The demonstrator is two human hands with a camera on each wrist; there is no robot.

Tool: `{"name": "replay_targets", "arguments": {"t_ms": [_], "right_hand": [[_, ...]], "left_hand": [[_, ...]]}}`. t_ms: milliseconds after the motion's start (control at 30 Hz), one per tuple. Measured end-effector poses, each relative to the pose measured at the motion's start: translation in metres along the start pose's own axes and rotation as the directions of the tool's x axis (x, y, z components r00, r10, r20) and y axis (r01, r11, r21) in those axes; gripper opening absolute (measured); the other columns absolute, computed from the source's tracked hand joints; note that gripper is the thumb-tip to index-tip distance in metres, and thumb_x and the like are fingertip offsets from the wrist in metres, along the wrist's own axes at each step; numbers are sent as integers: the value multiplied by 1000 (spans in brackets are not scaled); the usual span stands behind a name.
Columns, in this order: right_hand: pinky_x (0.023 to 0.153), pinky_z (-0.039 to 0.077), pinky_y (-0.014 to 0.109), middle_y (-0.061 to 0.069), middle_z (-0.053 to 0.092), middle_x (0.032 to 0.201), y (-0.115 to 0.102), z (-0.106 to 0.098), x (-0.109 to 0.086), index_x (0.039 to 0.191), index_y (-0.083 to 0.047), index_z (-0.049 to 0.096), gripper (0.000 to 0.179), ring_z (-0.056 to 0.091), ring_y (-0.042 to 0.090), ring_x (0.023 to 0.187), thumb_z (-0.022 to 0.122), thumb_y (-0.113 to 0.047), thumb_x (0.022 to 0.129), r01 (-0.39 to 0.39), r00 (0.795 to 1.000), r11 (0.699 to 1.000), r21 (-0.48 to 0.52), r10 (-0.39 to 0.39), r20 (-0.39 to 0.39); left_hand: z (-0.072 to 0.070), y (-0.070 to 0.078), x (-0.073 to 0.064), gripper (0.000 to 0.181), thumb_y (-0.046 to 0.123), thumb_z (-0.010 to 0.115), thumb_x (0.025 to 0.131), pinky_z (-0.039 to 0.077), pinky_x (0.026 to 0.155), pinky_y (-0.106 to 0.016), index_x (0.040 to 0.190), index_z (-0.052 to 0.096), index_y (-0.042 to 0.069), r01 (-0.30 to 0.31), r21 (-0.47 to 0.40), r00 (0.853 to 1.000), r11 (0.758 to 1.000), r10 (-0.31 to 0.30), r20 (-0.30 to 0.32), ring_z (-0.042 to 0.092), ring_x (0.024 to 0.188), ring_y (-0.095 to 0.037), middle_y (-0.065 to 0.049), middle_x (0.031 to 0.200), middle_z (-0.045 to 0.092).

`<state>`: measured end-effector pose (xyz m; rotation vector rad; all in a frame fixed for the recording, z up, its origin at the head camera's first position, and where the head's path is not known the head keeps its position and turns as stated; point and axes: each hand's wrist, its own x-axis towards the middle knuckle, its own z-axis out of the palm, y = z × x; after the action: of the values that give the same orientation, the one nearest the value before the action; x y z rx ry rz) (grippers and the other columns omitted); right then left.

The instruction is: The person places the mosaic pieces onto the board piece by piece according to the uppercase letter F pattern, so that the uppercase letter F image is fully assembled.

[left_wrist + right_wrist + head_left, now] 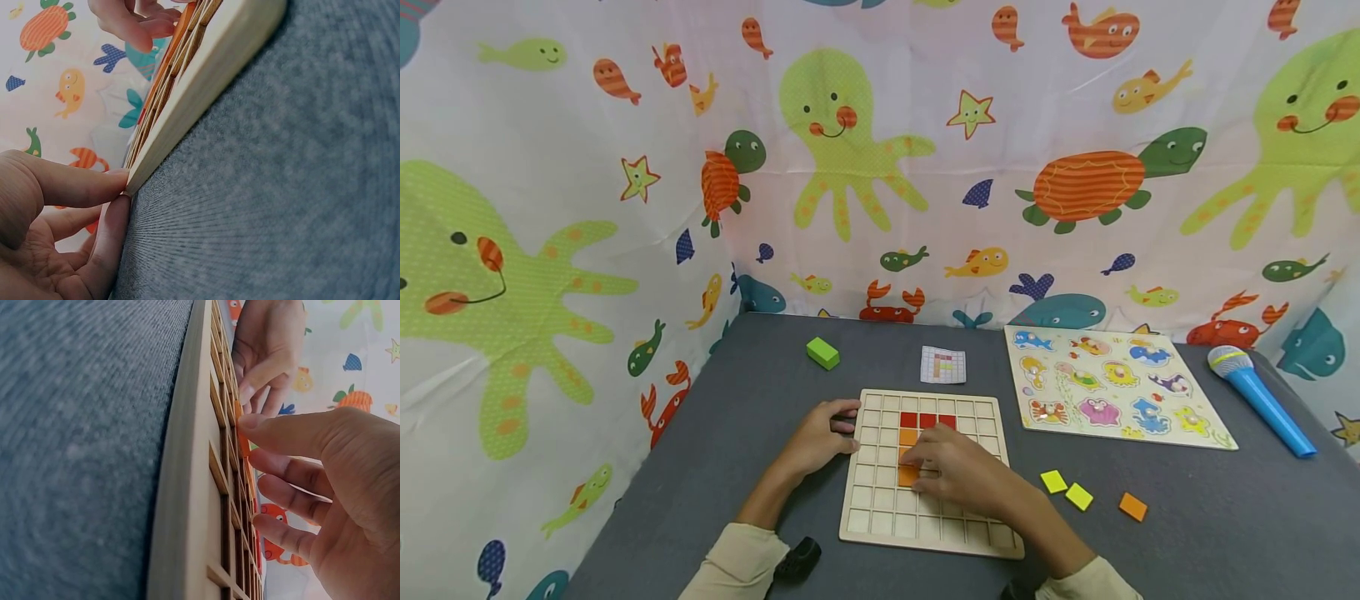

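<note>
A wooden grid board (880, 525) lies on the table, with red tiles (908, 420) in a row and orange tiles (907, 436) in a column below them. My left hand (816, 437) holds the board's left edge, thumb and forefinger meeting at the rim in the left wrist view. Reaching over the grid, my right hand (958, 471) has its thumb and forefinger on an orange tile (907, 477) low in the column. In the right wrist view, that hand's other fingers (284, 534) spread loosely just above the grid.
Two yellow tiles (1054, 482) and a loose orange tile (1132, 507) lie right of the board. Behind it are a green block (823, 353) and a patterned grid card (943, 365). A sea-animal puzzle board (1022, 392) and a blue toy microphone (1262, 404) sit at the right.
</note>
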<state>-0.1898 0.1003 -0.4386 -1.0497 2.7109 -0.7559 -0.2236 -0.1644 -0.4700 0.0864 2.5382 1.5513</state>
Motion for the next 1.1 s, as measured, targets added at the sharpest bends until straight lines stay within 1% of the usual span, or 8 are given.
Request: {"name": "replay_targets", "arguments": {"t_ms": [333,433,667,900,1100], "right_hand": [[100,54,41,-4,70,119,1,2,4,121,-16,79,28,58,13,112,81,-24,95,8,1000,1000,21,-8,15],[100,55,41,-4,70,120,2,2,4,122,-16,79,29,59,13,112,82,-25,95,10,1000,1000,12,-11,16],[101,54,43,-5,72,119,4,-2,0,123,-16,78,29,60,13,112,80,-25,96,-9,999,1000,27,8,36],[100,54,44,-7,74,117,12,-8,-11,124,-16,79,29,61,13,111,78,-28,98,-23,1000,999,25,22,23],[98,54,42,-11,72,109,21,-14,-25,123,-17,78,27,60,11,110,77,-27,99,-31,999,999,24,31,-14]], "left_hand": [[0,2,-2,63,-4,80,84,56,96,-46,144,64,5,-8,-1,1000,1000,8,1,66,115,-26,-13,131,61],[0,3,-2,63,-4,81,84,56,96,-46,144,64,6,-5,1,1000,1000,5,0,66,115,-26,-13,131,61],[1,1,-1,63,-4,80,84,56,95,-44,144,64,6,-6,9,1000,1000,6,-2,66,114,-25,-12,130,61],[1,0,0,62,-4,80,84,56,95,-43,143,65,7,-7,5,1000,1000,7,-4,66,114,-25,-12,130,61],[0,2,-1,63,-3,79,85,56,94,-41,145,63,6,-14,13,1000,1000,13,7,66,116,-27,-13,132,61]]}}
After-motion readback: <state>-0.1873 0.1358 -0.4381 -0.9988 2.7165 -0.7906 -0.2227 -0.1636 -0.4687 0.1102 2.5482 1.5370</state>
